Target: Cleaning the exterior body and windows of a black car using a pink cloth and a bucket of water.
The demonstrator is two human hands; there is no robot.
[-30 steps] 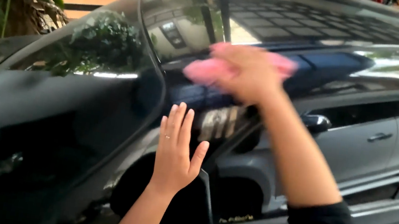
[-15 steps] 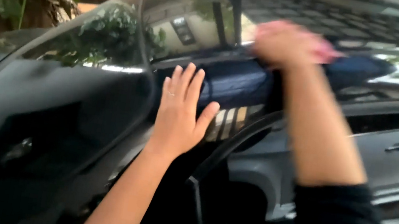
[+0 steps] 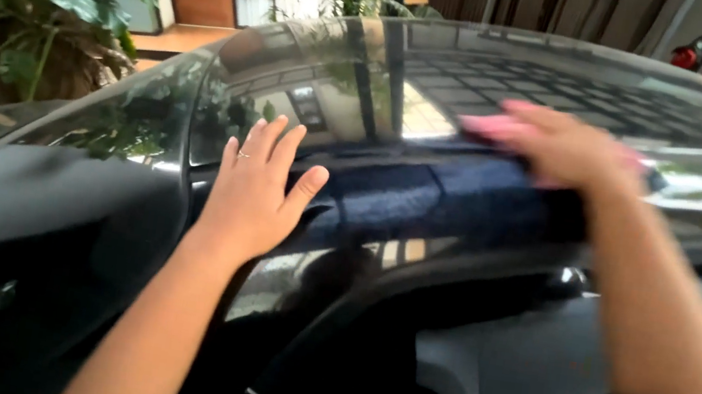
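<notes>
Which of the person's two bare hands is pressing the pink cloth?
The right hand, reaching over the glossy dark car roof, covers the pink cloth. The left hand lies flat and empty, fingers spread.

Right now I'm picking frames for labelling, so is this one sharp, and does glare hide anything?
Head view: the right hand and its pink cloth are smeared by motion blur; the left hand is sharper; the glossy dark car roof mirrors ceiling and plants, with pale glare at its right edge.
</notes>
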